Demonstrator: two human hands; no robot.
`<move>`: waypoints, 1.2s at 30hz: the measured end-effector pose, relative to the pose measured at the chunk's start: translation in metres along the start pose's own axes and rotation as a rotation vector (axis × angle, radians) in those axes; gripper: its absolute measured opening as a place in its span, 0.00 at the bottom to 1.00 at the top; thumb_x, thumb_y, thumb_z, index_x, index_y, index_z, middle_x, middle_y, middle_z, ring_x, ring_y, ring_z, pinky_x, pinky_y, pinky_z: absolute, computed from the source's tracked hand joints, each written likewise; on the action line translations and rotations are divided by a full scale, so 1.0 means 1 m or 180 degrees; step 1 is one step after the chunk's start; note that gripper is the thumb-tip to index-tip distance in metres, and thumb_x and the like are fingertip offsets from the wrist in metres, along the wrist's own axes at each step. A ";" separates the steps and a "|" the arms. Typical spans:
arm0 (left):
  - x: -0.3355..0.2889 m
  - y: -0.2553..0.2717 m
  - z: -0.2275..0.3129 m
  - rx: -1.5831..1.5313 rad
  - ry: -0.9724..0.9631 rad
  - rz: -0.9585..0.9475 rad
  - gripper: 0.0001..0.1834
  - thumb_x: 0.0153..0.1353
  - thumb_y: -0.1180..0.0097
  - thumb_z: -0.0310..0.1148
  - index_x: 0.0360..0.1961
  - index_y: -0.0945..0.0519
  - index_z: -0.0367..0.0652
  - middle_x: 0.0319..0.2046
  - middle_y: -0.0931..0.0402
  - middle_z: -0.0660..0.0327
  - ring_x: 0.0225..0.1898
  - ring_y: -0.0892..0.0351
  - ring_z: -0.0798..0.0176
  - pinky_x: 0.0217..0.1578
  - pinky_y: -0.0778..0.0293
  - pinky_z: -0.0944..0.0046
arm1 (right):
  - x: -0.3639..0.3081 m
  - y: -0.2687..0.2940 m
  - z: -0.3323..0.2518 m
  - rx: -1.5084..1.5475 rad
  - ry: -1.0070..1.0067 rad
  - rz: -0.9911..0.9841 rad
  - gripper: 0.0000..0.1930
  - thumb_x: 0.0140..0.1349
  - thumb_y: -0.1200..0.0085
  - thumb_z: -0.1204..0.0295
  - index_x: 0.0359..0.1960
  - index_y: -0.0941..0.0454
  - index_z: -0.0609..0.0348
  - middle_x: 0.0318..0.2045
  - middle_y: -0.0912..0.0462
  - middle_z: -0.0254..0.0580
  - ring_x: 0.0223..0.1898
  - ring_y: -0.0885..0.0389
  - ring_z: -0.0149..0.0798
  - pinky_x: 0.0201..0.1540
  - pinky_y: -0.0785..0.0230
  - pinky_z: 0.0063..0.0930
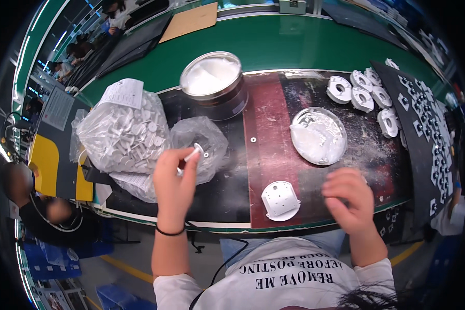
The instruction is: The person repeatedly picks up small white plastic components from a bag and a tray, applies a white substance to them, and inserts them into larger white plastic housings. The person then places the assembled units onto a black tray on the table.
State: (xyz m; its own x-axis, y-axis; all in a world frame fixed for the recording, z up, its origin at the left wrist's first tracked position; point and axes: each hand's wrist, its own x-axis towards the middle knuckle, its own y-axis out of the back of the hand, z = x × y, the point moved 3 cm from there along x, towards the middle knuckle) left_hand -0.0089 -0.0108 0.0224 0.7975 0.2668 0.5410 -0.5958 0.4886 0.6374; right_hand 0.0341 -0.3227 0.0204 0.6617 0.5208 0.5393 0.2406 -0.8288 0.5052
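Observation:
My left hand (174, 178) pinches a small white part with a round, disc-like head (196, 149). It is above a small clear plastic bag (212, 137) in which a tiny white ring shows. Beside it lies a large clear bag (132, 137) full of white round-headed parts. My right hand (350, 199) hovers over the right of the bench, fingers loosely bent and thumb apart, with nothing visible in it. Between the hands a white rounded plate with small holes (281, 200) lies on the red strip. Past it sits a shallow metal lid (336, 114) with white paste and film.
A large tin (218, 98) with white contents stands at the back. A tiny white ring (253, 139) lies on the red strip. Several white ring-shaped housings (339, 90) sit at right, beside a dark board (423, 178) covered with small parts. Another person (57, 217) is at far left.

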 end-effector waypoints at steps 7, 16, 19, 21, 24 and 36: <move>-0.042 -0.041 0.102 -0.1007 -0.2068 0.0119 0.23 0.42 0.40 0.16 0.42 0.26 0.43 0.30 0.27 0.60 0.26 0.26 0.58 0.24 0.31 0.61 | 0.015 -0.046 -0.023 0.1437 -0.0666 -0.0169 0.15 0.63 0.49 0.70 0.48 0.25 0.63 0.42 0.20 0.45 0.43 0.22 0.40 0.45 0.32 0.29; -0.051 -0.061 0.101 -0.1128 -0.2061 -0.0175 0.25 0.41 0.38 0.19 0.45 0.25 0.42 0.37 0.28 0.59 0.29 0.26 0.58 0.27 0.30 0.61 | -0.005 -0.058 -0.011 0.3963 -0.1930 0.0301 0.11 0.66 0.53 0.74 0.46 0.25 0.65 0.44 0.22 0.38 0.47 0.26 0.29 0.50 0.32 0.23; -0.054 -0.056 0.100 -0.1125 -0.2054 -0.0484 0.22 0.40 0.37 0.23 0.41 0.21 0.43 0.37 0.26 0.61 0.33 0.26 0.59 0.32 0.29 0.61 | -0.006 -0.048 -0.010 0.3389 -0.1543 0.0387 0.08 0.65 0.51 0.73 0.41 0.24 0.63 0.41 0.21 0.39 0.45 0.24 0.32 0.48 0.31 0.25; -0.056 -0.050 0.092 -0.0979 -0.1877 -0.0561 0.21 0.40 0.37 0.23 0.40 0.21 0.44 0.38 0.26 0.60 0.34 0.26 0.58 0.33 0.29 0.60 | -0.011 -0.022 0.013 0.0955 -0.0872 0.0218 0.06 0.61 0.48 0.72 0.38 0.24 0.60 0.37 0.20 0.41 0.40 0.22 0.38 0.44 0.31 0.29; -0.059 -0.042 0.073 -0.0757 -0.1576 -0.0543 0.19 0.40 0.38 0.23 0.39 0.21 0.45 0.39 0.26 0.58 0.35 0.25 0.56 0.35 0.29 0.59 | 0.002 0.024 0.049 -0.0715 -0.0875 0.0500 0.06 0.56 0.45 0.74 0.35 0.24 0.60 0.32 0.22 0.43 0.34 0.23 0.43 0.39 0.31 0.31; -0.068 -0.047 0.050 -0.0813 -0.1070 -0.0678 0.13 0.44 0.40 0.23 0.35 0.21 0.39 0.41 0.27 0.53 0.42 0.28 0.50 0.43 0.32 0.55 | 0.000 0.046 0.102 -0.0724 -0.1892 0.0198 0.08 0.56 0.43 0.73 0.37 0.21 0.60 0.32 0.20 0.43 0.33 0.22 0.41 0.38 0.30 0.29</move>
State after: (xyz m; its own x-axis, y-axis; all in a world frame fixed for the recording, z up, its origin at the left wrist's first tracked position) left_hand -0.0401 -0.0937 -0.0170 0.7998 -0.1247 0.5872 -0.3463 0.7032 0.6209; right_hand 0.1178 -0.3819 -0.0254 0.9662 0.2167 0.1396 0.0755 -0.7556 0.6507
